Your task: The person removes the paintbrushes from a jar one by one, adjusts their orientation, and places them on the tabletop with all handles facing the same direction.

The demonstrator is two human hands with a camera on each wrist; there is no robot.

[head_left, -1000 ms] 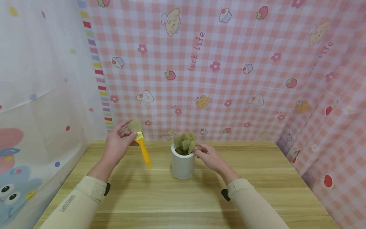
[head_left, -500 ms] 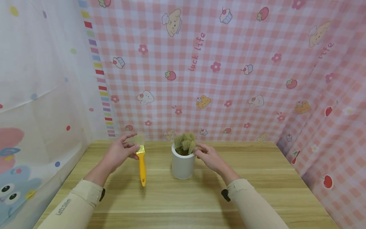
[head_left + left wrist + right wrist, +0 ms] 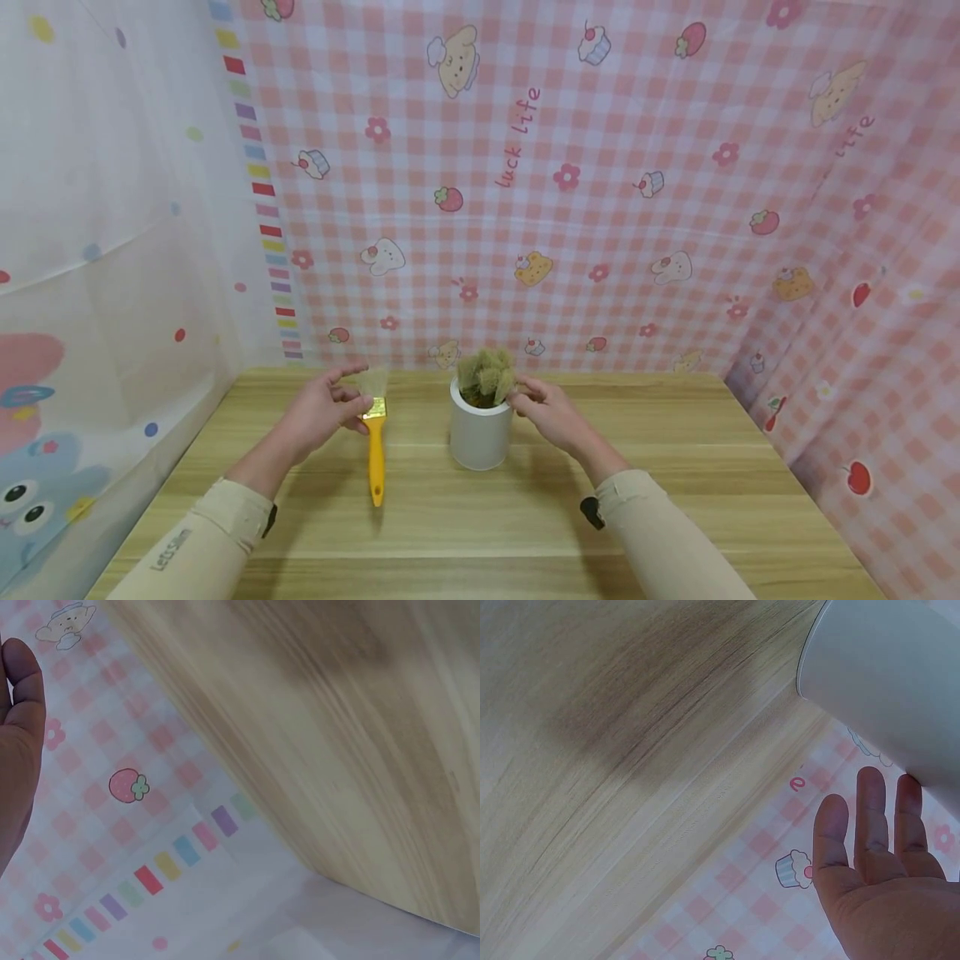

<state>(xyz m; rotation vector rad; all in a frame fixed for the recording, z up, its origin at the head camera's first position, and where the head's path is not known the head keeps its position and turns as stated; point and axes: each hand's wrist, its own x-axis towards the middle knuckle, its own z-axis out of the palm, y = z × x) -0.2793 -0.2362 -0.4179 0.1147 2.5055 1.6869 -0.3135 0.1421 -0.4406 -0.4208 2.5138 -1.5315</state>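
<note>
In the head view, my left hand (image 3: 318, 412) pinches a flat paintbrush (image 3: 377, 462) by its gold metal band. Its yellow handle points down toward me, and the pale bristles stand up beside my fingers. The left wrist view catches only part of that hand (image 3: 21, 735), with the brush out of sight. To the right of the brush stands a white cylindrical flowerpot (image 3: 480, 442) holding a fluffy olive-green plant (image 3: 487, 375). My right hand (image 3: 551, 410) holds the pot at its right rim with thumb and fingers. The right wrist view has fingertips (image 3: 909, 787) against the pot's side.
A light wooden table (image 3: 450, 533) lies beneath both hands. Behind it hangs a pink checked cloth (image 3: 600, 208), which also runs along the right side. A white printed cloth (image 3: 135, 275) hangs at the left.
My left hand has come down and slightly to the right with the paintbrush, whose handle has swung from slanting right to hanging nearly straight toward me. Right hand and flowerpot have stayed put.
</note>
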